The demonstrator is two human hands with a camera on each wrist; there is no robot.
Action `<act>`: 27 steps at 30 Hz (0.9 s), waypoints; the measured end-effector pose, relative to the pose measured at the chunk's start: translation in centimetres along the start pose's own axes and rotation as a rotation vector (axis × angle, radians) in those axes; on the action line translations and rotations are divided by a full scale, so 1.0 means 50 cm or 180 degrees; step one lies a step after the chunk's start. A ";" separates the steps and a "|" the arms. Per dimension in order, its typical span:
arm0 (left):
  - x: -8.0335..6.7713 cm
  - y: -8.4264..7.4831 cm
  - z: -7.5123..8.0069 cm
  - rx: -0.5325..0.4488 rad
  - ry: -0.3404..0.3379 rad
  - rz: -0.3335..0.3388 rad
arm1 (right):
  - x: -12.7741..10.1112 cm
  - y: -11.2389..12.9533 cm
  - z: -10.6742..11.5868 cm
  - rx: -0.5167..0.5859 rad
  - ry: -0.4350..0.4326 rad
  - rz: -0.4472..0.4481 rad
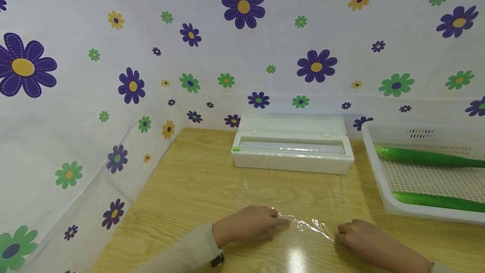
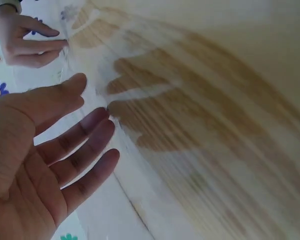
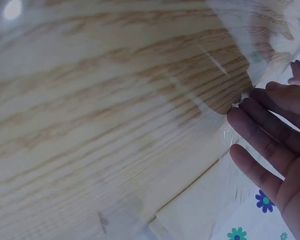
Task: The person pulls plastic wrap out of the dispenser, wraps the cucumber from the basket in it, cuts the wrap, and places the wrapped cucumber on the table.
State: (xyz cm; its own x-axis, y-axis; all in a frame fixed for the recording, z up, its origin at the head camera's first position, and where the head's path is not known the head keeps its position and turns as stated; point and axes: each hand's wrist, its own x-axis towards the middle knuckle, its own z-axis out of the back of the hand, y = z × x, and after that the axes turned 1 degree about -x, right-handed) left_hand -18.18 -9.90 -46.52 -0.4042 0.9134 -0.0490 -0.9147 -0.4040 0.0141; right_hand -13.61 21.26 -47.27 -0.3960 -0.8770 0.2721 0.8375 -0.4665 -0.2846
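A sheet of clear plastic wrap [image 1: 303,224] stretches from a white dispenser box [image 1: 291,163] toward me, its crinkled front edge shining between my hands. My left hand [image 1: 250,223] pinches that edge between thumb and index finger, the other fingers spread loosely beside it. At the opposite end of the edge, my right hand [image 1: 365,241] pinches the film near its corner; in the right wrist view the wrap [image 3: 237,102] bunches at the fingertips. The box's lid [image 1: 291,125] stands raised at the back, showing the roll [image 1: 291,147] inside.
To the right stands a white perforated basket [image 1: 382,188] holding two long green vegetables, one [image 1: 428,156] behind the other [image 1: 439,201]. A flower-printed sheet [image 1: 212,62] hangs behind and left of the wooden table [image 1: 189,180]. A small green piece [image 1: 236,148] sits at the box's left end.
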 end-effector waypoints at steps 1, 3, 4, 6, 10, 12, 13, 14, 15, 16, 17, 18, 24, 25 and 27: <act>0.004 -0.001 -0.001 0.0056 -0.0031 -0.0059 | 0.000 0.000 0.002 0.0011 0.0027 -0.0026; 0.010 -0.002 -0.004 0.0151 -0.0110 -0.0136 | -0.001 0.001 0.009 0.0080 0.0206 -0.0120; 0.013 -0.003 -0.005 0.0192 -0.0154 -0.0159 | -0.001 0.002 0.013 0.0125 0.0302 -0.0175; 0.015 -0.005 -0.004 0.0217 -0.0195 -0.0132 | -0.002 0.003 0.023 0.0247 0.0511 -0.0271; 0.018 -0.009 -0.002 0.0202 -0.0236 -0.0063 | -0.006 -0.008 0.044 0.0712 0.0435 -0.0313; 0.020 -0.010 -0.002 0.0202 -0.0232 -0.0048 | -0.012 -0.024 0.063 0.0874 0.0136 -0.0348; 0.021 -0.012 -0.002 0.0186 -0.0226 -0.0041 | -0.015 -0.035 0.079 0.0926 0.0010 -0.0391; 0.022 -0.013 -0.002 0.0180 -0.0222 -0.0036 | -0.018 -0.049 0.098 0.0970 -0.0048 -0.0494; 0.023 -0.013 -0.002 0.0172 -0.0216 -0.0026 | -0.021 -0.064 0.125 0.1029 0.0043 -0.0699; 0.025 -0.014 -0.003 0.0165 -0.0211 -0.0011 | -0.022 -0.082 0.151 0.1039 0.0148 -0.0897; 0.026 -0.014 -0.003 0.0163 -0.0208 0.0006 | -0.025 -0.104 0.173 0.0956 0.0159 -0.1055; 0.028 -0.014 -0.003 0.0160 -0.0211 0.0020 | -0.025 -0.130 0.196 0.0911 0.0252 -0.1237; 0.033 -0.013 0.000 0.0099 -0.0294 0.0034 | -0.042 -0.317 0.260 0.0710 0.0682 -0.1936; 0.034 -0.013 0.001 0.0071 -0.0308 0.0030 | -0.049 -0.347 0.254 0.0727 0.0770 -0.2024; 0.036 -0.013 0.003 0.0020 -0.0343 0.0018 | -0.068 -0.398 0.230 0.0852 0.0922 -0.2195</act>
State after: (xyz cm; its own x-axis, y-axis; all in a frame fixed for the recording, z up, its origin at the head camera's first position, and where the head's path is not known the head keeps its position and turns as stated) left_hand -18.31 -7.99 -46.48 -0.4076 0.9113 0.0588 -0.9122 -0.4093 0.0202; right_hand -24.58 34.85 -31.98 -0.9097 -0.4127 0.0460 0.4153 -0.9040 0.1017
